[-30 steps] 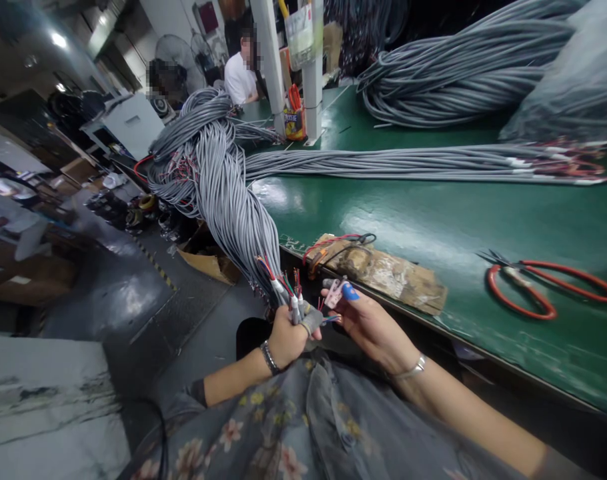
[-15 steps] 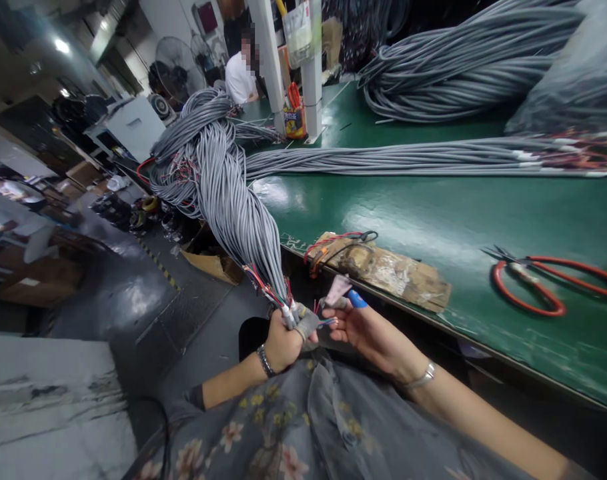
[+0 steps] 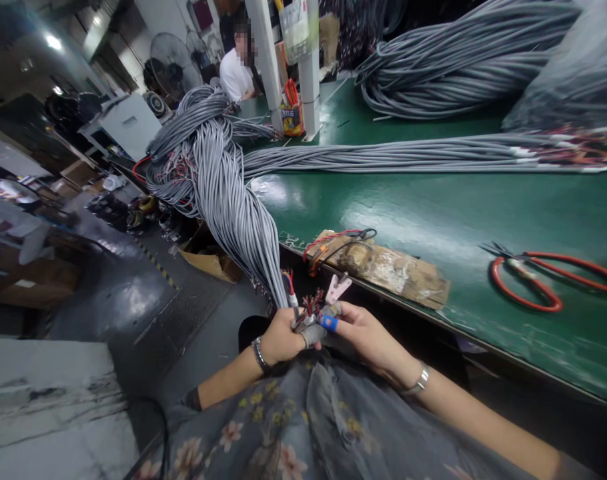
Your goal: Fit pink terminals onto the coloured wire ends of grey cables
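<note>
My left hand (image 3: 279,339) is closed around the ends of several grey cables, with thin coloured wires (image 3: 312,303) sticking up out of the grip. Grey wrapping covers a finger of this hand. Against the cable ends, my right hand (image 3: 371,337) has its fingers closed, blue tape on the thumb and a wrapped fingertip. A pale pink clip (image 3: 338,288), like a clothespin, juts up from the right fingers. The exact pinch point is hidden. From the left hand, a thick bundle of grey cables (image 3: 238,207) runs up and back onto the green bench.
Red-handled scissors (image 3: 528,277) lie on the green bench (image 3: 433,213) at right. A worn board (image 3: 398,270) with cords sits at its front edge. More cables (image 3: 383,157) stretch across, and a large coil (image 3: 458,67) lies behind. A person (image 3: 236,73) sits beyond the posts.
My right hand has moved left to meet the left hand, its fingers closing at the cable ends. The wire ends in the left hand now point upward, and the pink clip has turned upright.
</note>
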{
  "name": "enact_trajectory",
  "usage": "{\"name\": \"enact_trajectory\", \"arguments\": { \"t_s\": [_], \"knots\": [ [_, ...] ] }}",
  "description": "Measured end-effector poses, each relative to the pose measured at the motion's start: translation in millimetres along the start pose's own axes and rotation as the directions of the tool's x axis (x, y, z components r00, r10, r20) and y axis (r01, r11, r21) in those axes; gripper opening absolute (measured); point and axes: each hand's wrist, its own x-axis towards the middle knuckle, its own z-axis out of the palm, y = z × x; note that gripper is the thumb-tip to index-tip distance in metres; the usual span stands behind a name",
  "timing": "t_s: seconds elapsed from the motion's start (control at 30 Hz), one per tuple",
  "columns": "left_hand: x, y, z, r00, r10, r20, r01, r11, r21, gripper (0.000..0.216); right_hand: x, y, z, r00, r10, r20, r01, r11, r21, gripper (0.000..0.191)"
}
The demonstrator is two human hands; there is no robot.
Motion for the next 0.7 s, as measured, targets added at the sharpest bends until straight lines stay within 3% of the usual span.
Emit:
{"name": "enact_trajectory", "arguments": {
  "t_s": [0.07, 0.17, 0.37, 0.6, 0.7],
  "knots": [
    [0.7, 0.6, -1.2, 1.0, -0.015, 0.026, 0.015, 1.0, -0.009, 0.039, -1.6, -2.8, 1.6, 1.0, -0.014, 0.013, 0.014, 1.0, -0.019, 0.031],
    [0.8, 2.0, 3.2, 0.999, -0.027, -0.026, 0.026, 0.999, -0.037, 0.041, -2.6, -0.7, 3.5, 0.999, -0.033, -0.014, 0.033, 0.999, -0.008, 0.028],
    [-0.8, 12.4, 14.3, 0.981, -0.022, -0.193, 0.001, 0.994, -0.108, 0.048, 1.2, 13.0, -0.1, 0.978, -0.042, -0.203, 0.056, 0.996, 0.066, 0.028],
    [0.5, 11.0, 10.3, 0.974, -0.02, -0.224, -0.028, 0.978, -0.205, 0.044, 13.2, 11.1, -22.9, 0.993, 0.072, -0.098, -0.039, 0.952, 0.305, 0.038],
    [5.2, 8.6, 10.8, 0.974, -0.029, -0.226, -0.026, 0.971, -0.238, 0.043, 22.8, 8.3, -25.9, 0.994, 0.023, -0.103, 0.009, 0.953, 0.304, 0.044]
  ]
}}
